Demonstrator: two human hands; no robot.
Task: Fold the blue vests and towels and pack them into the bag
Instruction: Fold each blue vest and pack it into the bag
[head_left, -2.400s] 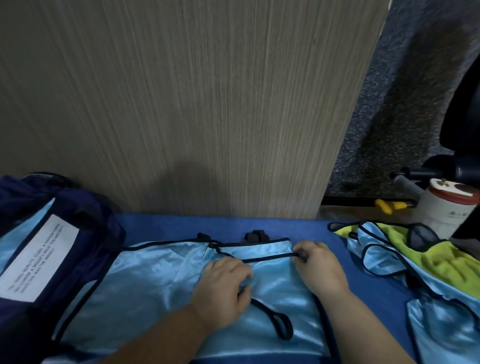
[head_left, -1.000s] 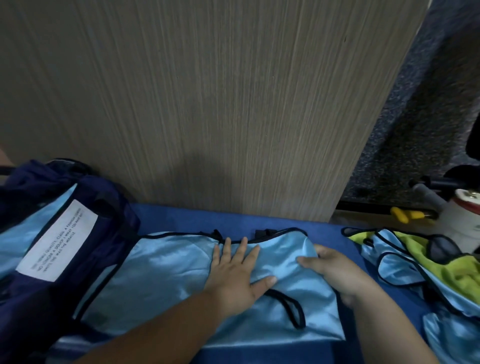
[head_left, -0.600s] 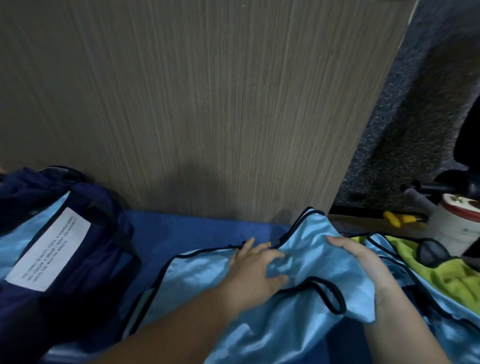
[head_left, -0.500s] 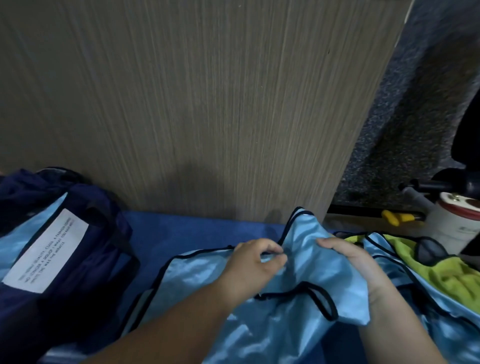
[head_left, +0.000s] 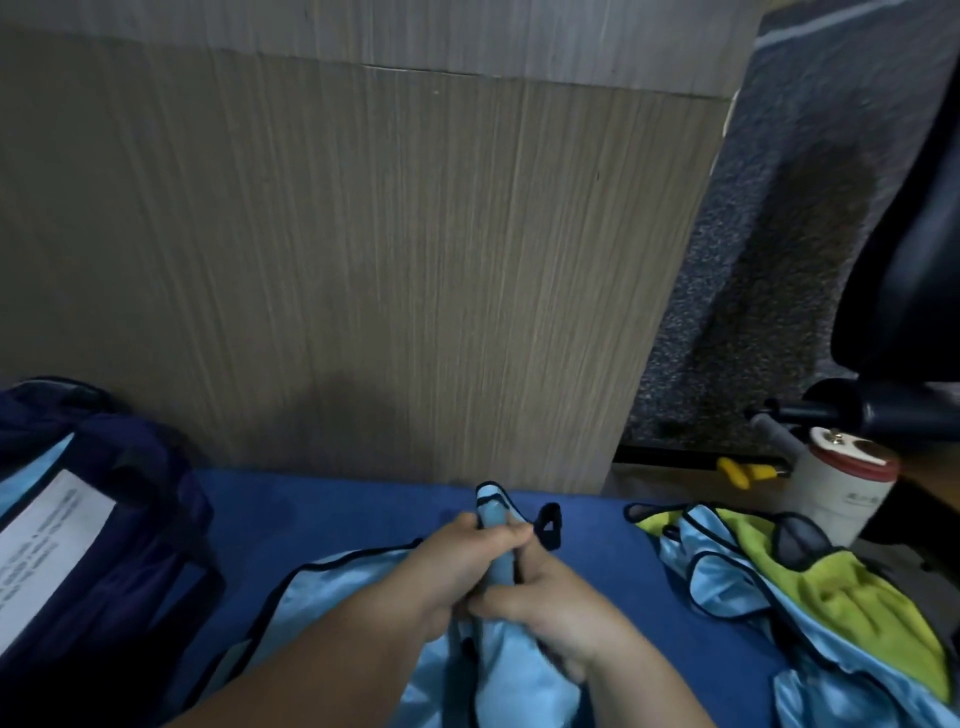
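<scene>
Blue surface (head_left: 337, 509): navy bag (head_left: 130, 519) left, light-blue vest (head_left: 332, 577) centre, vests-and-towel heap (head_left: 810, 597) right.

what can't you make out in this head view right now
Head view:
Held vest: middle hidden by the left hand and right hand; lower part cut by the bottom edge.
Bag: cut by the left edge; its label print blurred.
Vest pile on the right: count unclear under the yellow-green towel.
</scene>
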